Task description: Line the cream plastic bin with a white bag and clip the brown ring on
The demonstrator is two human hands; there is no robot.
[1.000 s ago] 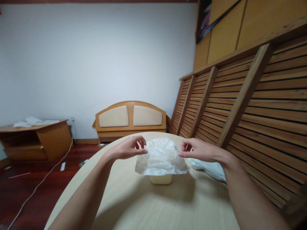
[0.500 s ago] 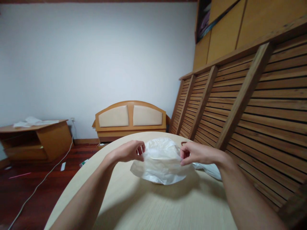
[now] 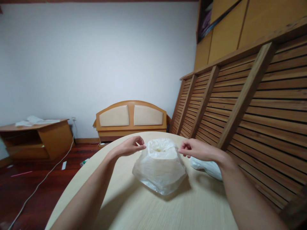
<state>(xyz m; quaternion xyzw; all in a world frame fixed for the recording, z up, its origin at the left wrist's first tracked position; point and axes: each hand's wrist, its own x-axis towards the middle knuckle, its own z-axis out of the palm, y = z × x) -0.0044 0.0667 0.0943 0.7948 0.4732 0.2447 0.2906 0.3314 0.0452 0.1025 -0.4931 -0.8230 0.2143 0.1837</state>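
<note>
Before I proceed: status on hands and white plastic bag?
Left hand, right hand flanking translucent white plastic bag, grip unclear. Bag draped, squarish on top, sunken centre, edges flaring. Rumpled pale plastic bundle near right hand.

The surface (image 3: pixel 189 209), pale, wood-grained and curved along its far edge, carries a squarish container (image 3: pixel 163 158) draped in a thin white bag (image 3: pixel 159 177) (its loose skirt flares out toward the near side). To the right, apart from both, a bunched whitish bundle (image 3: pixel 208 168) lies low.
</note>
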